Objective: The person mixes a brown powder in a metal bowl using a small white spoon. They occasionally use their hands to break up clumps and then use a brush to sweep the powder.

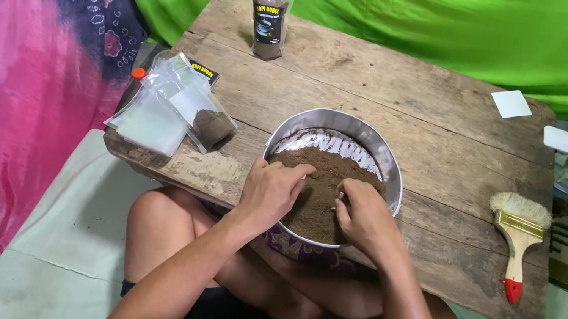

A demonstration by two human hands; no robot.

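Note:
A round metal bowl (390,171) sits on a low wooden table (416,105), filled with brown powder (328,171). Both my hands are inside the bowl at its near side. My left hand (269,192) rests on the powder with fingers curled. My right hand (361,215) is dug into the powder, its fingertips partly buried. Whether either hand holds powder is hidden.
A stack of clear plastic pouches (166,105) and one part-filled pouch (214,128) lie at the table's left. A filled upright pouch (269,17) stands at the back. A paintbrush (519,231) lies at the right edge. A white card (511,104) sits at the far right.

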